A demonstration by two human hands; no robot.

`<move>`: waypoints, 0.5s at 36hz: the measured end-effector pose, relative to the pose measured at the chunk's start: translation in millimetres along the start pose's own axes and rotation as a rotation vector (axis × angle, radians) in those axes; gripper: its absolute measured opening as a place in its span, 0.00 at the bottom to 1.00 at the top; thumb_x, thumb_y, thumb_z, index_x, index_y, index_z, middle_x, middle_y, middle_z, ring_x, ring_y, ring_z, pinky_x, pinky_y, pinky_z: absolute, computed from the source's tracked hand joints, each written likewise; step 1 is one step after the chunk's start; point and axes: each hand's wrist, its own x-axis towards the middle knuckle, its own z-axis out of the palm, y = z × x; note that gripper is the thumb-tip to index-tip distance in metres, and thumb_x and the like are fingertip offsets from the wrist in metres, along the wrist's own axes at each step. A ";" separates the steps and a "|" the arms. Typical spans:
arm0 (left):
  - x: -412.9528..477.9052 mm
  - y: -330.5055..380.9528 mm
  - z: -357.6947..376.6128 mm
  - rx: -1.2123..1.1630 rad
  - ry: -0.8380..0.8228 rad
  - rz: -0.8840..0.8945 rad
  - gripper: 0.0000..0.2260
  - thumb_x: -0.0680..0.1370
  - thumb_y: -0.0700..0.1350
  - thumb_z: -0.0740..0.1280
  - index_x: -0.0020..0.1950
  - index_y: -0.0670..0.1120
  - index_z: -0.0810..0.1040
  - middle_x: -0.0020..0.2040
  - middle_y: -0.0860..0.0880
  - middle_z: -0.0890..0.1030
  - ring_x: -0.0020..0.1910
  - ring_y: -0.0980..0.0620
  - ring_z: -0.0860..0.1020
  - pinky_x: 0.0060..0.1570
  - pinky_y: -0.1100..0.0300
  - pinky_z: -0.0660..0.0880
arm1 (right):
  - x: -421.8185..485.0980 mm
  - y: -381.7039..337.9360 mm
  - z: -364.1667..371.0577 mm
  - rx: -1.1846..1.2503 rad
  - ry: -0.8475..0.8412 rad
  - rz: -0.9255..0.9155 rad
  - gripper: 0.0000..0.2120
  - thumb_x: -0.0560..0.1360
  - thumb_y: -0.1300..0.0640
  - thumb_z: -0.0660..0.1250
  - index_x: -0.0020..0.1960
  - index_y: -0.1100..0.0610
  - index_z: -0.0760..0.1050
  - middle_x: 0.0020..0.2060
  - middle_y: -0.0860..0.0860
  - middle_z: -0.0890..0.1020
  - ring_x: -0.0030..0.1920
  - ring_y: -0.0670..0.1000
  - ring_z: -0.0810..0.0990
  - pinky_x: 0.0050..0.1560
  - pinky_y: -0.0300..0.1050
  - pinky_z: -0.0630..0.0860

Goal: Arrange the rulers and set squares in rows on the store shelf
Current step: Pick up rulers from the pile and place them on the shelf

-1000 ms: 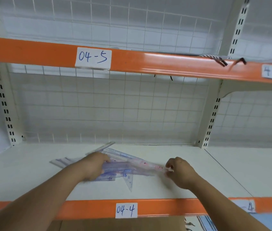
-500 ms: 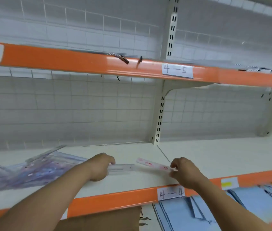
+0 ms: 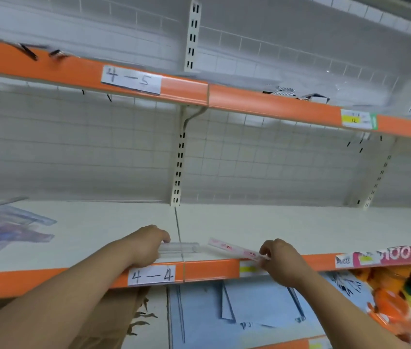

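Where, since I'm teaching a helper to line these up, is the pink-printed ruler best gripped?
Its right end, pinched top and bottom, coming from the shelf's front. The pink-printed ruler is long, thin and flat, and that end reaches the orange front edge, where fingers can likely slip under. The right hand has its grip there now.

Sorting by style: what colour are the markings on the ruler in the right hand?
Pink-red, on a clear ruler; seen in the head view.
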 end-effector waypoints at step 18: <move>117.9 70.4 6.7 0.023 -0.023 0.085 0.19 0.80 0.40 0.60 0.70 0.51 0.68 0.64 0.47 0.69 0.62 0.48 0.71 0.60 0.61 0.68 | 61.8 97.6 -9.9 -0.012 0.047 0.034 0.15 0.77 0.51 0.64 0.63 0.52 0.73 0.59 0.51 0.74 0.60 0.52 0.73 0.58 0.43 0.71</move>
